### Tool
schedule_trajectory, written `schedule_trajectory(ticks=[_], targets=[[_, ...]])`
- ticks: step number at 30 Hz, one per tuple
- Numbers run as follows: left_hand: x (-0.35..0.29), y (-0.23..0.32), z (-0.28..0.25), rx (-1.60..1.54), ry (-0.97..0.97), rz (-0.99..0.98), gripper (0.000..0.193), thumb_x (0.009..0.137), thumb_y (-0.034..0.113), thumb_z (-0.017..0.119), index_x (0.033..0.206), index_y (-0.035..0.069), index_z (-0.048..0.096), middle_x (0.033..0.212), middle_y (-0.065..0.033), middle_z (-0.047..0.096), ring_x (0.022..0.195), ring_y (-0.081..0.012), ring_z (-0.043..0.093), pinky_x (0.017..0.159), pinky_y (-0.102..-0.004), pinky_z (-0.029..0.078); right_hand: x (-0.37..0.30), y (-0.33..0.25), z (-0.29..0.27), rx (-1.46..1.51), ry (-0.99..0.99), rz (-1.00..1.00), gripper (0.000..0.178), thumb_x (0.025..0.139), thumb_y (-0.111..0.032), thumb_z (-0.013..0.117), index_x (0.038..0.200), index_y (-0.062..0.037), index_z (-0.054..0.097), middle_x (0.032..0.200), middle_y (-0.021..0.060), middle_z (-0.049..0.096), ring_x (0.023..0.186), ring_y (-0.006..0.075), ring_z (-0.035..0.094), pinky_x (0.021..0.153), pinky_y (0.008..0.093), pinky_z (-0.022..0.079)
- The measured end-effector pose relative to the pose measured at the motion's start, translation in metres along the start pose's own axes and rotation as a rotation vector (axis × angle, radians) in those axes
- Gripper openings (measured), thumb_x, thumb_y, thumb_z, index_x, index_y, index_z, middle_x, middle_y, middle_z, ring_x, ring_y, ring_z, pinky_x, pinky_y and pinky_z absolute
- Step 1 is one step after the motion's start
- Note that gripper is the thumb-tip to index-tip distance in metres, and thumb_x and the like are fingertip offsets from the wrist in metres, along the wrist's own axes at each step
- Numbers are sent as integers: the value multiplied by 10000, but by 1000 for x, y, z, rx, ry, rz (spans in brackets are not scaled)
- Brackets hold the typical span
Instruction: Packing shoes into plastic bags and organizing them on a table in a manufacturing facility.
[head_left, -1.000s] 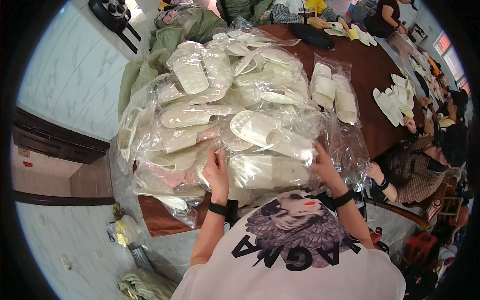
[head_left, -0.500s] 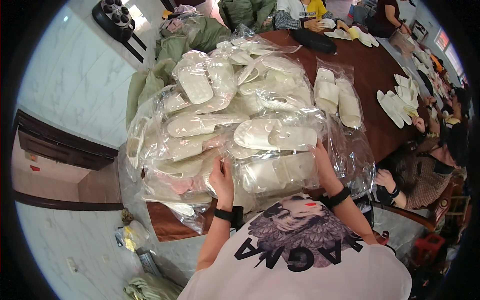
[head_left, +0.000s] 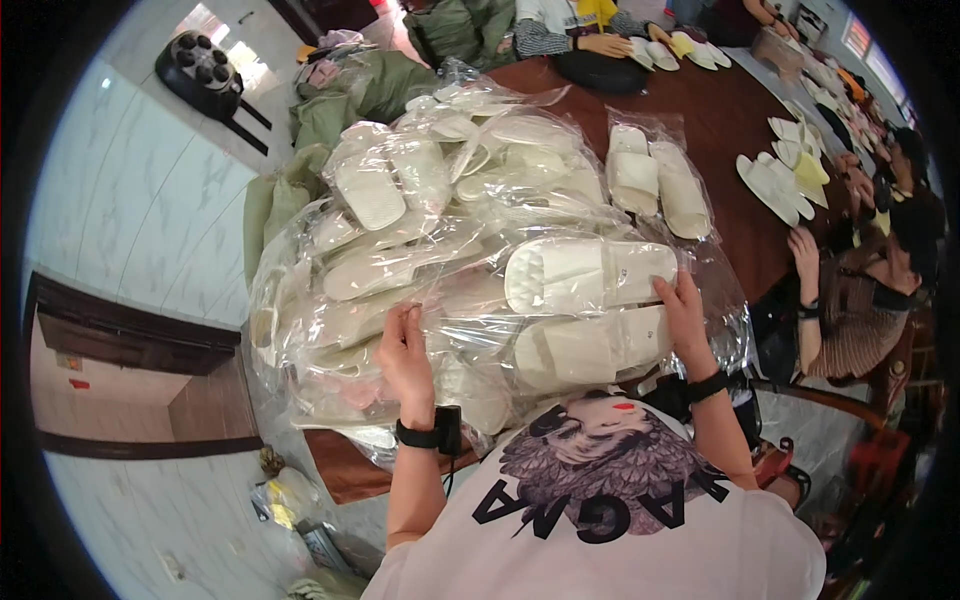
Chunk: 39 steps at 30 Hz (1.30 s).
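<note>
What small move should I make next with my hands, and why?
Perhaps fold the clear plastic toward the upper white slipper with your left hand: that hand appears to pinch the plastic, which spreads out left of the slipper, while your right hand steadies the slipper's right end.

brown table (head_left: 738, 125): bagged slippers (head_left: 455, 245) heaped, loose slippers (head_left: 772, 190) beyond
</note>
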<state>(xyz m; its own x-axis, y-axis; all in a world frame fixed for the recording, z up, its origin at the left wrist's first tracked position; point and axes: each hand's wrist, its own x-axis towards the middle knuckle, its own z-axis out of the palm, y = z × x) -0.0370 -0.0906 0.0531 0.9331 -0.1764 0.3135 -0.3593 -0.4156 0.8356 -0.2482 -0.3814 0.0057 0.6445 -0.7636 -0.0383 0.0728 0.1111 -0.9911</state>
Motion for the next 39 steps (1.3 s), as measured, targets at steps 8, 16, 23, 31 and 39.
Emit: schedule_trajectory(ticks=[8, 16, 23, 31, 39], targets=[[-22, -22, 28, 53, -81, -66, 136, 914, 120, 586, 975, 7, 628, 562, -48, 478, 476, -122, 398, 453, -288, 327, -2, -6, -50, -150, -51, 5, 335, 921, -142, 565, 1210, 18, 508, 1084, 59, 608, 983, 113, 541, 857, 255, 432], [-14, 31, 9, 338, 144, 337, 457, 909, 168, 569, 1347, 105, 456, 1215, -158, 544, 1136, -237, 512, 951, -385, 408, 12, -9, -16, -257, -188, -90, 332, 901, -140, 600, 1194, -11, 509, 993, 36, 600, 894, 76, 524, 773, 252, 452], [-24, 15, 41, 634, -493, 610, 556, 884, 327, 576, 1395, 174, 422, 1505, -91, 285, 1390, -330, 242, 1118, -560, 125, 16, 1, -3, -235, -154, -28, 329, 894, -157, 610, 1164, 3, 514, 914, 70, 628, 817, 92, 550, 722, 259, 463], [-40, -23, 69, 603, -408, 440, 523, 911, 343, 540, 1388, 160, 430, 1475, -93, 340, 1379, -353, 244, 1116, -541, 166, 18, -28, -64, -372, -56, -179, 302, 909, -136, 588, 1155, 30, 531, 1064, 23, 585, 960, 87, 508, 829, 232, 421], [-41, -20, 56, 643, -371, 455, 521, 911, 320, 541, 1380, 125, 428, 1458, -119, 357, 1376, -364, 243, 1123, -537, 141, 16, -69, -170, -206, 436, -246, 299, 950, -196, 541, 1167, 8, 543, 972, 34, 624, 850, 90, 571, 756, 241, 465]])
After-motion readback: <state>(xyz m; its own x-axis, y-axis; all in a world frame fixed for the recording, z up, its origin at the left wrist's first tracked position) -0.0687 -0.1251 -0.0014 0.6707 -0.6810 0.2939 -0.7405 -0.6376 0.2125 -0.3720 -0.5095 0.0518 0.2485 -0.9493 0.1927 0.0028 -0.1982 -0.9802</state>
